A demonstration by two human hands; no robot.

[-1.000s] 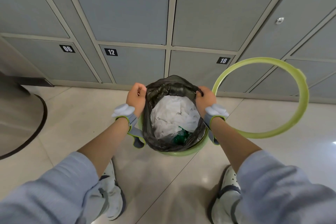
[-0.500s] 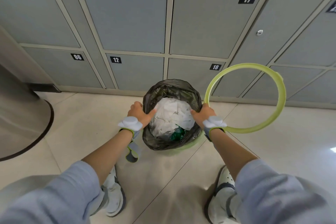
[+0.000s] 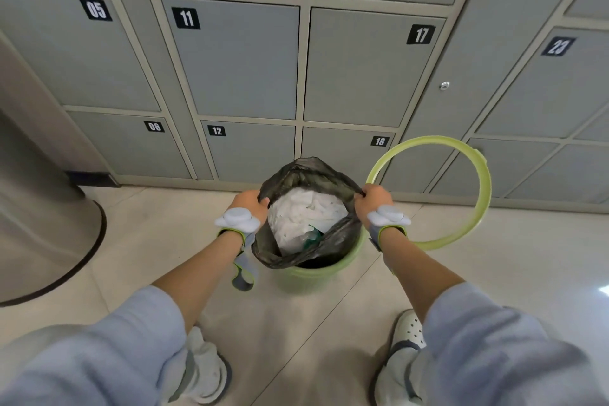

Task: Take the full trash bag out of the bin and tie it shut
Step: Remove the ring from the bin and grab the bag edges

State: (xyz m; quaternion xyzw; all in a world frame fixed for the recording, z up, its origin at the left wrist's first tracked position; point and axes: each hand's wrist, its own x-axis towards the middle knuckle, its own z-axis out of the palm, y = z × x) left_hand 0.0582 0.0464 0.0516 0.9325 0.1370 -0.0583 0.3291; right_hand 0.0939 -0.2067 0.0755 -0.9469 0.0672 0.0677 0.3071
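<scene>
A black trash bag (image 3: 342, 237) full of white crumpled paper (image 3: 303, 214) stands partly raised out of a small green bin (image 3: 316, 275) on the floor. My left hand (image 3: 250, 203) grips the bag's left rim. My right hand (image 3: 372, 199) grips the right rim. The bag's mouth is stretched wide between them. Its lower part is hidden inside the bin.
A green ring (image 3: 474, 194), the bin's rim clip, leans against the numbered grey lockers (image 3: 237, 59) to the right of my right hand. A large metal cylinder (image 3: 33, 208) stands at the left. My two shoes (image 3: 204, 369) are on the tiled floor.
Both hands closed on the bag's rim and pulled it upward, so the green bin's front wall now shows below the bag. The view tilted up.
</scene>
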